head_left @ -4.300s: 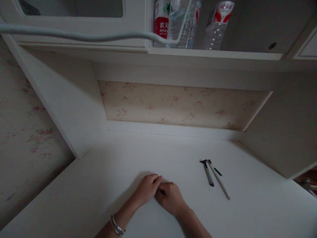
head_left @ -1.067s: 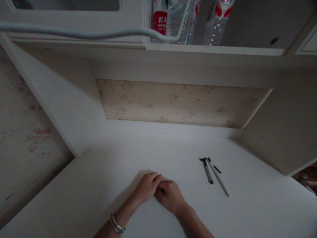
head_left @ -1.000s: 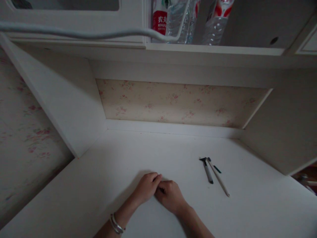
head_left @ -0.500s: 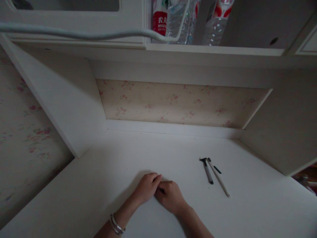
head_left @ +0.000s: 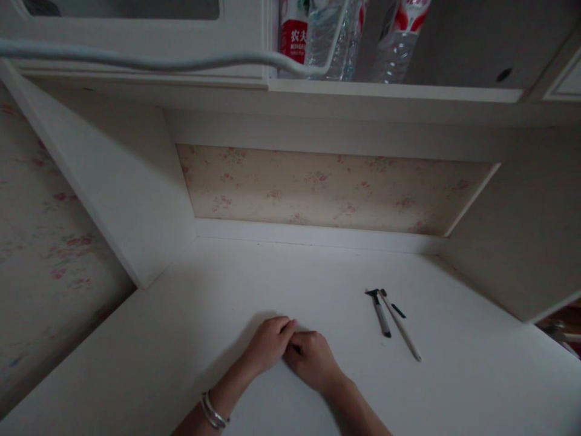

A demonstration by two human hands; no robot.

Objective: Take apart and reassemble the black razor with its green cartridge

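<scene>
No real move vs. the earlier frames: same pose for both hands, same lie for the pens, only a tiny drift of view since the oldest one. Left hand (head_left: 270, 344), w/ silver bangles (head_left: 213, 413) at the wrist, and right hand (head_left: 313, 360) rest on the plain white desk top (head_left: 204, 303), touching at the knuckles, approx. centre, near the front edge. Fingers of both curled under into loose fists; no visible grip on anything, though a dark speck btw. them is too small to tell. Prob. parked that way at rest, weight on the desk. Nearest items well apart to the right: dark pen with grey barrel (head_left: 381, 315) and slim white pen (head_left: 402, 328), far ends close together, near ends splayed; small dark green cap (head_left: 399, 310) just beside the white one. Likely laid there within the right hand's reach. Above, open white shelf compartment (head_left: 394, 91) w/ clear plastic water bottles, red-and-white labels (head_left: 399, 48), upright, lower parts only in view; at least 3, exact count unclear. Left of it, glass-fronted white cabinet door (head_left: 136, 27), contents too dark to tell. Pale grey cable (head_left: 136, 60) slung across its front and past the bottles.
</scene>
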